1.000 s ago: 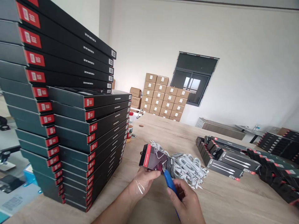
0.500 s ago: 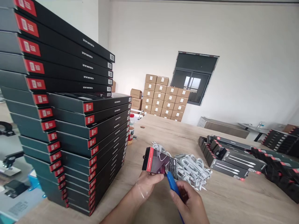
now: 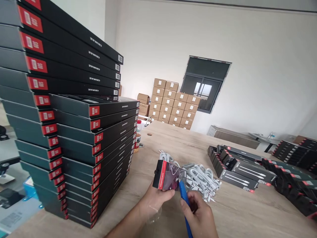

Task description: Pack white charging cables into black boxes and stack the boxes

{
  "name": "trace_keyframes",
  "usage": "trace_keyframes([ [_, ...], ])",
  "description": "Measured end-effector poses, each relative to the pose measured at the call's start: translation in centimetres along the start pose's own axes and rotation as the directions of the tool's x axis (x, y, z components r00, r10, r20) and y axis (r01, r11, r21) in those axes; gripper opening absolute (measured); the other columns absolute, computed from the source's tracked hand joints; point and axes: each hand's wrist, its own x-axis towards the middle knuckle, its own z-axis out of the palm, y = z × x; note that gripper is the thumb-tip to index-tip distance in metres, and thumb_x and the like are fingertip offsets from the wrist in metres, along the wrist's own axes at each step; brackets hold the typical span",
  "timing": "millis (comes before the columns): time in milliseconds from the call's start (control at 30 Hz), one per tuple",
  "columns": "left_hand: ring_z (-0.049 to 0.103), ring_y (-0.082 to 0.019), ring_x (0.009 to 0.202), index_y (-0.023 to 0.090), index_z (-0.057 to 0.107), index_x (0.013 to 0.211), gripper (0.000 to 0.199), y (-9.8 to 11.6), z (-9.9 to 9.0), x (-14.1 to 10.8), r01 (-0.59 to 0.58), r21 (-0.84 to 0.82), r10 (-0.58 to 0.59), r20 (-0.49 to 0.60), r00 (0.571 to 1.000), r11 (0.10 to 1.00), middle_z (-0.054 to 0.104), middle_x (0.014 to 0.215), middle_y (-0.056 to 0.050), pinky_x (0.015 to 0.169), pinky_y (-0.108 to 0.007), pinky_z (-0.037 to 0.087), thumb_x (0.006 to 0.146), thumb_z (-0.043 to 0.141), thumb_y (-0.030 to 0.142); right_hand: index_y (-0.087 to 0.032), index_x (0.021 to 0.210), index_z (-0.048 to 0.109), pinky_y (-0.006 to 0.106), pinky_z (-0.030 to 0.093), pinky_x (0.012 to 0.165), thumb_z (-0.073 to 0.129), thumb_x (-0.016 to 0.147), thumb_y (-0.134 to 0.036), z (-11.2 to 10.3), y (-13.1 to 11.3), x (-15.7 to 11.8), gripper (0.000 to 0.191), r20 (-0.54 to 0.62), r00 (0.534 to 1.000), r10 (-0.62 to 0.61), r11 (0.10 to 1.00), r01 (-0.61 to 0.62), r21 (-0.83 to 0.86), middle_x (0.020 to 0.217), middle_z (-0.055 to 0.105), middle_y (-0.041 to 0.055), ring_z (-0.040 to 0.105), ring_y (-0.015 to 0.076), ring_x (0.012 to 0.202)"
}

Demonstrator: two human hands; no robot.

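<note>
My left hand (image 3: 158, 197) grips a small black and red box (image 3: 168, 176) from below, tilted over the table. A strip of clear plastic film (image 3: 155, 211) hangs at that wrist. My right hand (image 3: 198, 211) is wrapped round a blue utility knife (image 3: 185, 201). The knife's tip is at the right part of the box's printed face; whether the blade cuts into it I cannot make out. Just behind the box lies a heap of white cables (image 3: 201, 178) on the wooden table (image 3: 178, 140), with a separate coiled cable (image 3: 165, 156) to its left.
Tall stacks of flat black boxes (image 3: 114, 129) rise close on the left. To the right are piles of smaller black boxes (image 3: 242, 170). A red-capped bottle (image 3: 137, 137) stands behind the left stack. Brown cartons (image 3: 169, 102) are stacked by the far wall.
The box has shifted slightly right and down in the view, its tilt a little changed. The knife is more upright, its tip still at the box. The camera view has moved slightly.
</note>
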Motion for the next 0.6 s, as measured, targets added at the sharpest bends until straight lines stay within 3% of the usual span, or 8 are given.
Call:
trace_keyframes([
  [167,0.063,-0.028,0.096,0.017,0.074,0.100,0.035,0.8,0.9,-1.0,0.018,0.045,-0.026,0.195,0.980,0.999,0.073,0.097,-0.006,0.092,-0.037,0.047,0.065,0.075,0.023,-0.019,0.076,0.063,0.029,0.048,0.056,0.063,0.077,-0.070,-2.8,0.7,2.4,0.051,-0.197,0.975,0.105,0.991,-0.118,-0.057,0.062,0.065,0.0028,0.060,0.0196,0.058],
  [267,0.065,-0.028,0.096,0.017,0.075,0.096,0.035,0.8,1.3,-1.0,0.070,-0.128,-0.042,0.211,0.977,0.989,0.075,0.094,-0.005,0.092,-0.038,0.047,0.062,0.071,0.022,-0.019,0.077,0.062,0.030,0.049,0.056,0.064,0.070,-0.077,-5.5,0.9,3.5,0.058,-0.333,0.928,0.169,0.977,-0.204,-0.070,0.063,0.066,0.0036,0.061,0.0205,0.059],
  [333,0.065,-0.029,0.103,0.018,0.074,0.103,0.039,0.9,1.3,-0.7,0.086,-0.304,-0.029,0.186,0.982,0.949,0.076,0.099,-0.005,0.096,-0.039,0.046,0.065,0.069,0.023,-0.019,0.077,0.061,0.029,0.050,0.057,0.066,0.068,-0.077,-6.6,0.8,3.7,0.058,-0.341,0.925,0.167,0.977,-0.202,-0.070,0.063,0.066,0.0034,0.061,0.0204,0.059],
  [500,0.066,-0.030,0.111,0.018,0.071,0.118,0.045,1.4,1.0,0.1,0.103,-0.502,-0.072,0.082,0.994,0.859,0.077,0.108,-0.008,0.101,-0.041,0.046,0.074,0.073,0.027,-0.019,0.078,0.061,0.026,0.049,0.054,0.068,0.078,-0.062,-5.7,0.0,2.6,0.043,-0.132,0.991,0.001,0.998,-0.008,-0.057,0.064,0.063,0.0012,0.059,0.0176,0.057],
  [600,0.066,-0.029,0.114,0.019,0.069,0.123,0.045,1.4,1.1,0.3,0.094,-0.557,-0.060,0.080,0.995,0.825,0.076,0.113,-0.008,0.103,-0.041,0.045,0.080,0.071,0.028,-0.020,0.077,0.060,0.022,0.045,0.051,0.066,0.085,-0.047,-4.1,-0.3,1.4,0.029,0.082,0.982,-0.170,0.979,0.178,-0.103,0.062,0.059,-0.0016,0.056,0.0141,0.054],
])
